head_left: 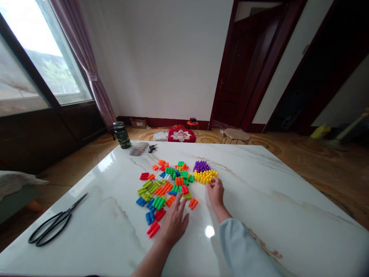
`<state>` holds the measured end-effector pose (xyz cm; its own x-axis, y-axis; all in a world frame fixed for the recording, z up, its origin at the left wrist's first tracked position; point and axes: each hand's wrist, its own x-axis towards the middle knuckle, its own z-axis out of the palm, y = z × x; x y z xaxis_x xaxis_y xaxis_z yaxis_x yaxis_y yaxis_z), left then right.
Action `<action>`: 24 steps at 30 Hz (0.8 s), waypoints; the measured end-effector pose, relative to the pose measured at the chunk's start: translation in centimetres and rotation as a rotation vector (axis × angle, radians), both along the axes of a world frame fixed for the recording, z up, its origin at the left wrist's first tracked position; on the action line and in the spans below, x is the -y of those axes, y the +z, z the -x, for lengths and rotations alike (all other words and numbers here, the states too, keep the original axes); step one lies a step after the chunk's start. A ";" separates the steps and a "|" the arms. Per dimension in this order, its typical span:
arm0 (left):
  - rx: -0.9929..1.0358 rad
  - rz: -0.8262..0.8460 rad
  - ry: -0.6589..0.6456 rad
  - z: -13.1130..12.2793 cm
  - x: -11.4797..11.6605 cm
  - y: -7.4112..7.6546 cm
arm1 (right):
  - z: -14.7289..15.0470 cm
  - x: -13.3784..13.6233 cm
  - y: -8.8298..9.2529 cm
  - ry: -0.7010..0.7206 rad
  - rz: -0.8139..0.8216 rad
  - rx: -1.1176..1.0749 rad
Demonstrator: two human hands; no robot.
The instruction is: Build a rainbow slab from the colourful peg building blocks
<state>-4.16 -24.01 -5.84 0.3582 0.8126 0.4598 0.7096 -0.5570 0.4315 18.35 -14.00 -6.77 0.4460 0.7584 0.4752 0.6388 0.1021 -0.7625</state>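
Note:
A heap of small plastic pieces [165, 184] in red, orange, green, blue and yellow-green lies spread on the white marble table [273, 192]. Beside it stand a purple cluster [201, 166] and a yellow cluster [205, 176], pressed together. My left hand [174, 221] lies flat with fingers stretched out, its fingertips close to the near edge of the heap. My right hand [215, 192] has its fingers curled at the near edge of the yellow cluster and touches it; what it pinches is hidden. A light blue sleeve covers my right forearm.
Black scissors [54, 223] lie near the table's left edge. A dark green jar [121, 134], a blurred grey object [138, 148] and a small dark object [151, 147] sit at the far edge. On the floor beyond are a red cushion [181, 135] and a stool [236, 134].

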 end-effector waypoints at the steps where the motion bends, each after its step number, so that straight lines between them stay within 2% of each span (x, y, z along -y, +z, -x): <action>1: -0.004 0.003 0.000 0.0 0.0 -0.1 | -0.2 0.1 0.0 -0.019 -0.030 -0.021; 4: -0.011 0.006 0.002 0.0 -0.1 -0.4 | -1.0 -0.2 0.0 -0.115 -0.084 -0.067; 6: -0.012 -0.001 0.003 0.0 -0.1 -0.6 | -1.5 -0.7 0.1 -0.144 -0.047 -0.093; 10: -0.027 0.009 0.008 0.0 -0.1 -0.5 | -1.5 -1.7 -0.1 -0.090 0.068 -0.130; 16: -0.013 0.022 0.011 -0.1 0.0 -0.2 | -1.0 -1.8 -0.5 -0.095 0.050 -0.115; 21: -0.010 0.004 0.011 -0.1 -0.1 -0.6 | -0.7 -1.6 -0.2 -0.052 0.149 -0.113; 24: -0.001 -0.017 0.010 -0.1 -0.2 -0.8 | -0.4 -1.5 -0.2 -0.049 0.138 -0.084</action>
<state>-4.11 -23.80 -6.66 0.3509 0.8081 0.4731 0.7157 -0.5572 0.4211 18.76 -12.49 -6.95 0.5180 0.7901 0.3277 0.5741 -0.0371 -0.8180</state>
